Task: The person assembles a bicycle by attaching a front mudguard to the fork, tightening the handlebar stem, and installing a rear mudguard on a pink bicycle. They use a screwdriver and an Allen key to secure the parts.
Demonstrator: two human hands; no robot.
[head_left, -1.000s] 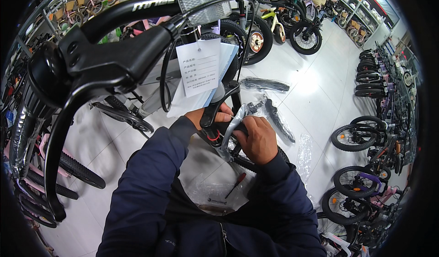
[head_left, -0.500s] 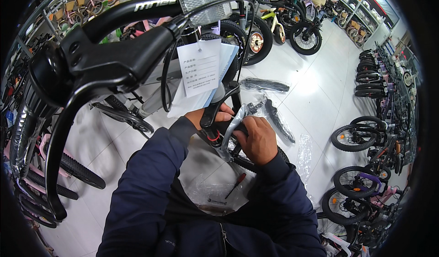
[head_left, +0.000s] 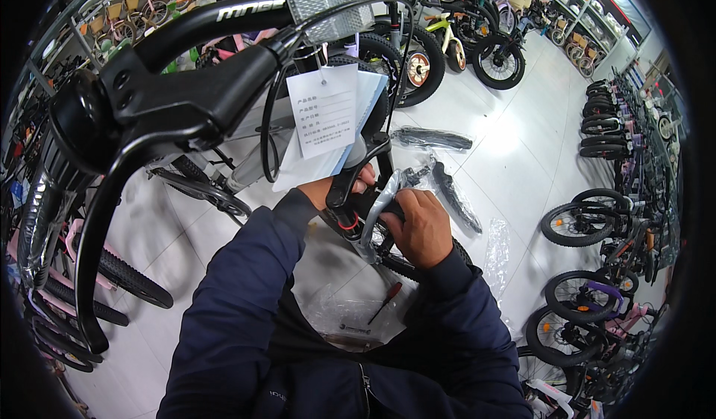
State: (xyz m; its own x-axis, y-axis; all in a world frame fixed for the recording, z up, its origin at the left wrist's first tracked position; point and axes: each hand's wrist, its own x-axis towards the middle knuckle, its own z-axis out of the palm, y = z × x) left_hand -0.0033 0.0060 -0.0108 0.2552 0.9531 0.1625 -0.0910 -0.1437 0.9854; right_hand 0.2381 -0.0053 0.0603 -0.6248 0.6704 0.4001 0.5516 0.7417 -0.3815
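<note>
A bicycle stands close before me, its black front fork between my two hands. My left hand reaches behind the fork, partly hidden by it; the visible fingers are bent together, and what they hold is out of sight. On the fork's right side my right hand is closed, thumb and fingers around a curved grey part in clear plastic wrap. Below my hands part of the front tyre shows. A white paper tag hangs from the handlebar above my left hand.
The black brake lever juts across the left side. Two wrapped black curved parts lie on the floor. Nearer are clear plastic wrapping and a red-handled screwdriver. Rows of bicycles line the right.
My left hand has shifted slightly behind the fork, and its fingers show less. The right hand keeps its hold almost unmoved.
</note>
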